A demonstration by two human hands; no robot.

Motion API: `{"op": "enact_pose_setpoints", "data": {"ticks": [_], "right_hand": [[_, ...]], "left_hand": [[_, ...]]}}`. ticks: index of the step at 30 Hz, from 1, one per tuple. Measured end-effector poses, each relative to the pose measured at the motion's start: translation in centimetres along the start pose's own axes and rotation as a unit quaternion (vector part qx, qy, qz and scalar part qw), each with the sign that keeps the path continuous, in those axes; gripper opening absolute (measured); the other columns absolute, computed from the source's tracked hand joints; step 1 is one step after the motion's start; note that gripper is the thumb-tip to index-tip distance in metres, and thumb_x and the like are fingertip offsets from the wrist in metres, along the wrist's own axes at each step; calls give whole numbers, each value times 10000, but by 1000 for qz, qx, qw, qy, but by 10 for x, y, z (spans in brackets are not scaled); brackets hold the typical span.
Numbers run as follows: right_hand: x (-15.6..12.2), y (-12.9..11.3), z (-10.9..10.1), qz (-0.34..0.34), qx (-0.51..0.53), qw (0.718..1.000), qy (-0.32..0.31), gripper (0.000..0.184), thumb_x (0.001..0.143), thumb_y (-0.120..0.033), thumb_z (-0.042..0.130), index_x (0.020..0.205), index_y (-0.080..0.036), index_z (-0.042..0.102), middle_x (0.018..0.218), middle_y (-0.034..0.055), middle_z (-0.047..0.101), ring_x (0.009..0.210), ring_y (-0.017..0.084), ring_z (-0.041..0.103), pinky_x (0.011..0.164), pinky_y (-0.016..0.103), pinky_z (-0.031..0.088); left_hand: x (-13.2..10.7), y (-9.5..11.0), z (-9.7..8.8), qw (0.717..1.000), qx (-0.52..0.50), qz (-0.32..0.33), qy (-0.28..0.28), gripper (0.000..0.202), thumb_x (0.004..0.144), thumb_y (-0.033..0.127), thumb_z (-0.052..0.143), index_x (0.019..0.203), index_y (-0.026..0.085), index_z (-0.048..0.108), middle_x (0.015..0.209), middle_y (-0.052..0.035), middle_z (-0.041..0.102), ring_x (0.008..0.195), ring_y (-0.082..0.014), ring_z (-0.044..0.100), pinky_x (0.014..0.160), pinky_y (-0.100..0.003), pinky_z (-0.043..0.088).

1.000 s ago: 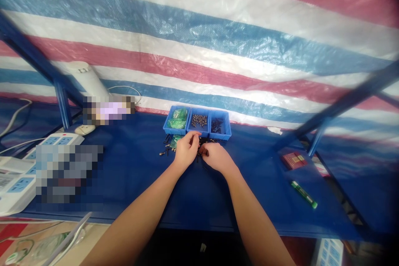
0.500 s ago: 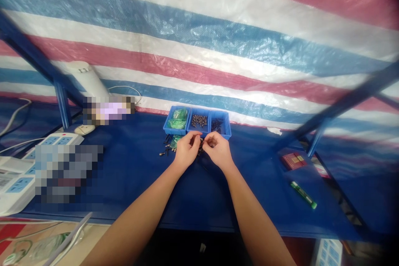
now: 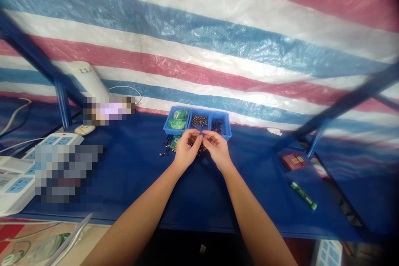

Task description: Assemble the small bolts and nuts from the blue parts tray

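Observation:
My left hand (image 3: pixel 187 149) and my right hand (image 3: pixel 217 148) are close together above a small pile of mixed parts, in front of a blue three-part bin (image 3: pixel 199 134). Both have thumb and fingers pinched; whatever lies between the fingertips is too small to make out. Green packets (image 3: pixel 178 119) fill the bin's left compartment. Brass-coloured screw-like pieces (image 3: pixel 200 121) lie in the middle one, and dark small pieces (image 3: pixel 217 125) in the right one. Left of my left hand, loose black and brass parts (image 3: pixel 167 146) and another green piece (image 3: pixel 174 141) show; my hands cover the rest.
At the left stand a white power strip (image 3: pixel 31 166) and a white cylinder (image 3: pixel 89 79). A red box (image 3: pixel 293 161) and a green tube (image 3: pixel 303 195) lie at the right on the blue table (image 3: pixel 199 199). Blue metal bars (image 3: pixel 336 104) slant at both sides.
My right hand has turned slightly, with its fingers and thumb straighter and nearer to my left fingertips. My left hand has barely moved. The bin and the loose parts look the same.

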State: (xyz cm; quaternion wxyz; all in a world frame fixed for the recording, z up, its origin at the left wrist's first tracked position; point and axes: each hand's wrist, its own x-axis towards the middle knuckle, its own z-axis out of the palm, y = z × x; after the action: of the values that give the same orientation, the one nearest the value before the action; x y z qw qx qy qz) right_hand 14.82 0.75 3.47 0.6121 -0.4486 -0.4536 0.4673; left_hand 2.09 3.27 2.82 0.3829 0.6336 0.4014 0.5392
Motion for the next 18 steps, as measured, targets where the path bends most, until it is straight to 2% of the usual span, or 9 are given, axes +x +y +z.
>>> {"op": "enact_pose_setpoints", "data": {"ticks": [4,8,11,15,18], "right_hand": [[0,0,-1,18,-21,1000,-7,282,752,-364,698,989,-212,708,845,22,678,755,163,632,733,307,533],[0,0,-1,16,5,999,29,266,729,-351,727,950,-207,696,859,27,703,770,170,656,733,311,539],[1,-2,-1,28,11,998,52,291,721,-382,737,941,-196,696,865,40,724,758,177,668,706,314,543],[1,-4,-1,36,-3,998,50,298,693,-400,764,895,-186,715,876,52,743,803,198,687,743,330,548],[1,-5,-3,33,-15,999,38,283,705,-406,758,888,-192,723,870,47,750,821,208,694,758,336,554]], "left_hand": [[0,-1,-1,1000,-1,-7,-24,172,862,350,580,887,180,574,811,-23,618,640,-112,581,584,-222,476],[0,-1,-2,999,-2,8,-48,203,878,339,560,1002,181,591,915,-54,634,717,-130,613,647,-244,511],[1,-2,-2,999,2,20,-44,243,885,328,560,1078,185,593,921,-55,643,747,-135,625,660,-243,513],[1,-5,0,999,16,34,-30,209,881,337,570,1000,179,636,940,-58,665,746,-134,634,646,-235,510],[1,-4,0,999,7,34,-25,249,879,334,577,1079,191,615,924,-44,672,726,-128,638,646,-237,515]]}}
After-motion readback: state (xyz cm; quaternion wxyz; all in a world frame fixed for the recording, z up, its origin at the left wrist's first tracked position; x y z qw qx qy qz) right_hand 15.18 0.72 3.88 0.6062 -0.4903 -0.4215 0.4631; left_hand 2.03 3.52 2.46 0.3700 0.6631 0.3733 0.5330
